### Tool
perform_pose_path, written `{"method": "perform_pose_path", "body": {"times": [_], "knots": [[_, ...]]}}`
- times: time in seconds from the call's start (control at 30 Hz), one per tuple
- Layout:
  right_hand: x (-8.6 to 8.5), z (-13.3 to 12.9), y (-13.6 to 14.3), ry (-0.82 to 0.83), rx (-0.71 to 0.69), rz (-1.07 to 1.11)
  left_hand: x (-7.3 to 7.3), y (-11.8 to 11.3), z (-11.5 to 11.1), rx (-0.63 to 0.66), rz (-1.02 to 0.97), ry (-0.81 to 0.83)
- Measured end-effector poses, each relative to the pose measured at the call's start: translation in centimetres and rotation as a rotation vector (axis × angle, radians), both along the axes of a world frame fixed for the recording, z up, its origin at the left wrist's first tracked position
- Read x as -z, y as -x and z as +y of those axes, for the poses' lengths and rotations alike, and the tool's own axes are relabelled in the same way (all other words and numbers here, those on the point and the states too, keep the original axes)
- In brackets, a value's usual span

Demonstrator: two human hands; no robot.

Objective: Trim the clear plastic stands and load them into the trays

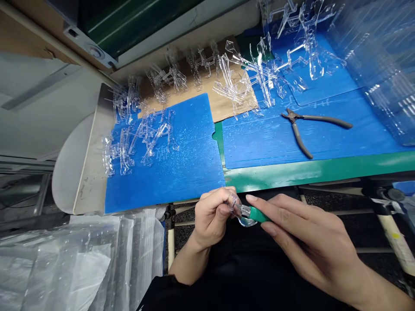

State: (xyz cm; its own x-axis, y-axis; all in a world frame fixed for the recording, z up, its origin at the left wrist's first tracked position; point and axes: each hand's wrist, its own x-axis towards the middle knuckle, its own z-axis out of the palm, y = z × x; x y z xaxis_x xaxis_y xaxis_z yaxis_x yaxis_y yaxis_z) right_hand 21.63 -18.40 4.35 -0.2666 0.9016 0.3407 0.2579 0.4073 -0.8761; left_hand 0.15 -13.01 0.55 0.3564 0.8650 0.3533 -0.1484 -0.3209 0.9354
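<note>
By the table edge (275,175), the left hand (209,218) pinches a clear piece (235,206); the right hand (313,235) grips a green tool (259,215) against it, apparently working it. The next stroke calls for steadiness.

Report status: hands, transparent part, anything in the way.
Left hand gripping transparent part. Right hand on green-handled tool, tip at the part. No obstruction seen between hands; open pliers beyond, on blue sheet.
</note>
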Motion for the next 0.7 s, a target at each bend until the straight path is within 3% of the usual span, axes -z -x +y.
{"method": "perform_pose_path", "body": {"times": [0.3,0.47,0.7], "knots": [[0.1,-0.4,1.0,0.018,0.077,0.078,0.3,0.1,-0.1,-0.016,0.011,0.031],[0.8,0.6,1.2,0.024,0.259,-0.003,-0.1,0.0,-0.2,-0.003,0.006,0.007],[1.4,0.9,1.1,0.142,0.364,0.055,0.0,-0.2,-0.6,-0.023,-0.045,0.078]]}}
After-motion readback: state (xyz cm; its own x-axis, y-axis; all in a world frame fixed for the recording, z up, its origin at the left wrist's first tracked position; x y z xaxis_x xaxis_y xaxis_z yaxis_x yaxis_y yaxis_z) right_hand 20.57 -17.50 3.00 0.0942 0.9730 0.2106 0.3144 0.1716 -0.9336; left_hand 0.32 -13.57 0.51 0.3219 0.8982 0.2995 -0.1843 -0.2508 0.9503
